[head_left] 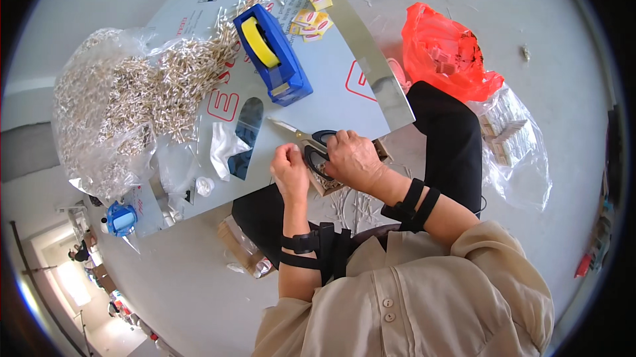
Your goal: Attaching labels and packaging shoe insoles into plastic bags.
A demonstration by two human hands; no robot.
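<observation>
Where the right hand (356, 157) closes around the scissors (304, 137), its fingers cover part of the dark handles; the blades point away from the person, over the near edge of the table sheet (318, 102). The left hand (290, 170), just beside the handles, has its thumb and fingertips drawn together, and I cannot tell whether anything is pinched between them. Below the hands, a small cardboard box (328, 191) is mostly hidden, its pale contents hard to make out. Farther off on the sheet stands a blue tape dispenser (291, 82) carrying a yellow roll (260, 42). To its left, a clear plastic bag (83, 108) is heaped with cotton swabs (179, 85), many spilling out toward the dispenser. On the floor to the right, a red bag (424, 32) gapes around pinkish pieces too blurred to identify, and a clear bag (530, 168) beside it holds whitish packs (505, 128). At the lower left, another cardboard box (232, 241) is partly hidden by the person's dark-clad leg (258, 214).
</observation>
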